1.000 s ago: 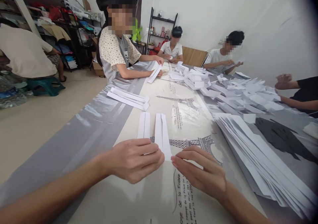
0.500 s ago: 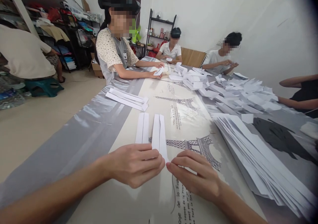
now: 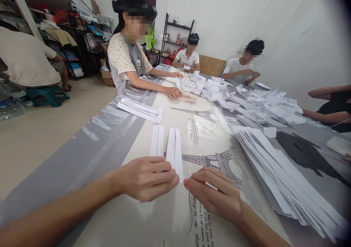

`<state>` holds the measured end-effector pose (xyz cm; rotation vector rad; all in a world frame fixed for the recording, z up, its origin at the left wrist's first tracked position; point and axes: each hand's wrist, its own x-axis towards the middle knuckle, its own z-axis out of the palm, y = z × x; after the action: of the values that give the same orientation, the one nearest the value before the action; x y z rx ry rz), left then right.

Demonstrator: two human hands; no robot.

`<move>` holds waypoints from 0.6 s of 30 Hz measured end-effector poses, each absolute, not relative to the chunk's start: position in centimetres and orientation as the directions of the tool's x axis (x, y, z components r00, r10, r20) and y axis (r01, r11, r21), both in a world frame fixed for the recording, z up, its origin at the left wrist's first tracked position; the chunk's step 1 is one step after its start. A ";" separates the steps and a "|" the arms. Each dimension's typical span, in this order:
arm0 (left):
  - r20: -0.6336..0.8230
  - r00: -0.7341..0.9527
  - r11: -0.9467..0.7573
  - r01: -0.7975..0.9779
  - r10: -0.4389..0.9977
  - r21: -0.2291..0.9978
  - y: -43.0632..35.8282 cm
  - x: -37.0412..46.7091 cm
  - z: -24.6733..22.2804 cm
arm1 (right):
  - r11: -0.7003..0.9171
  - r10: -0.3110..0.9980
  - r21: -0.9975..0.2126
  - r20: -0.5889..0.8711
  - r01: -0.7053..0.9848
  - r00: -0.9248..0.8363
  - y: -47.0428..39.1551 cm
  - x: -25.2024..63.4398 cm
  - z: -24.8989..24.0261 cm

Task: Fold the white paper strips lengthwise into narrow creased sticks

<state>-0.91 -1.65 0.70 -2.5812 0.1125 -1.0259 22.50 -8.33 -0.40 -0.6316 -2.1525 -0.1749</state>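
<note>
A folded white paper strip (image 3: 174,144) lies lengthwise on the table, its near end between my two hands. My left hand (image 3: 150,177) is closed over that end, with the fingertips hidden behind the knuckles. From the other side, my right hand (image 3: 214,192) pinches the strip's near corner between thumb and forefinger. Just left of it, a second folded strip (image 3: 157,139) lies flat, its near end behind my left hand. Farther off, more folded strips (image 3: 139,110) rest together at an angle.
A fanned stack of white paper (image 3: 285,177) lies to the right, beside a dark flat piece (image 3: 298,152). Behind it spreads a heap of folded papers (image 3: 255,101). Several co-workers sit or stand around the table (image 3: 104,141); one person's hand (image 3: 173,92) is near a tan piece (image 3: 188,96).
My hands stay at the strip's near end with only slight finger movement. The co-worker at left has lowered a paper to the table and spread their hands, and a tan piece now shows there.
</note>
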 end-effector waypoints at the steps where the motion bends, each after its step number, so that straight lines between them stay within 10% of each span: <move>1: 0.650 0.732 -0.934 0.056 -0.202 -0.354 -1.7 -0.9 0.7 | 0.858 0.379 -0.095 0.779 0.505 -0.499 -8.4 22.5 -0.4; 18: 0.574 0.777 -0.919 -0.014 -0.258 -0.394 -1.5 -1.2 0.5 | 0.869 0.445 -0.211 0.729 0.447 -0.520 -8.6 22.2 -1.1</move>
<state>-1.21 -1.50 0.46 -2.5999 0.2069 -0.9162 22.16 -8.63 -1.15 -0.6414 -2.1870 -0.0032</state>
